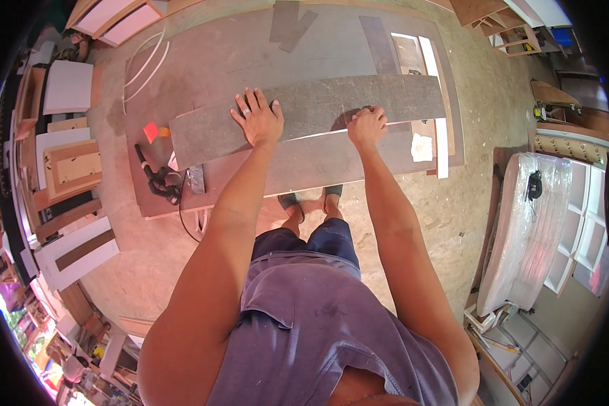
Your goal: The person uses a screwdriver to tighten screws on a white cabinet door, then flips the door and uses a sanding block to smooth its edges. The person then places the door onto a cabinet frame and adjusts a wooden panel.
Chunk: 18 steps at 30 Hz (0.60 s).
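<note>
A long grey-brown board [318, 98] lies crosswise over the work table [210, 57], slightly tilted in view, its right end higher. My left hand [258, 123] rests flat on it left of the middle, fingers spread, a ring on one finger. Over the board's near edge, right of the middle, my right hand [367, 126] is closed with its fingers curled. Whatever it may hold is hidden under the fingers, and a dark shadow falls beside it. A pale line runs along the near edge between my hands.
A black corded power tool [162, 183] lies at the table's left, near an orange-red piece [151, 132]. Dark strips [295, 27] sit at the far edge. A white strip [442, 152] and crumpled paper [421, 147] are at right. A plastic-wrapped panel [524, 230] leans further right.
</note>
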Motion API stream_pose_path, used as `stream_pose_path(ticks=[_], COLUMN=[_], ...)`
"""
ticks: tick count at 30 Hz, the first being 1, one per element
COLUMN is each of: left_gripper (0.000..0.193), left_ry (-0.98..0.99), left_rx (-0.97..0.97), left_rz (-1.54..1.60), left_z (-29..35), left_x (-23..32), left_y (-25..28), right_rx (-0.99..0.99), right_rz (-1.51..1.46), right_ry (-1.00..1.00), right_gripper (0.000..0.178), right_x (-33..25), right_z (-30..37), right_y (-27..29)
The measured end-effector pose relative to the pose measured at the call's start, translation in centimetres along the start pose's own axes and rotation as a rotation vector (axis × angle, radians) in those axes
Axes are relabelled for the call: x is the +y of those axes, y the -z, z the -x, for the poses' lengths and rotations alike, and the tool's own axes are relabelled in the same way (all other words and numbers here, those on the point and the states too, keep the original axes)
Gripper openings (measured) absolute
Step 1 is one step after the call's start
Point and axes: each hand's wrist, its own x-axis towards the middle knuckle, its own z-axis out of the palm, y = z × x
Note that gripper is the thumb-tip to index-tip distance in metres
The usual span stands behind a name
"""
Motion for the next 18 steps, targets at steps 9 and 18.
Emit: stream_pose_path(ticks=[9, 18], left_gripper=[0.066, 0.065], left_ry=[0.006, 0.001], left_rx=[0.002, -0.007], left_rz=[0.031, 0.036], left_z=[0.1, 0.1], left_x=[-0.2, 0.1], left_y=[0.1, 0.2], right_rx=[0.143, 0.088], right_rz=[-0.140, -0.028], right_ry=[-0.053, -0.011], right_gripper=[0.014, 0.014], right_x=[-0.4, -0.1], right_z=[2.1, 1.0], right_y=[0.1, -0.4])
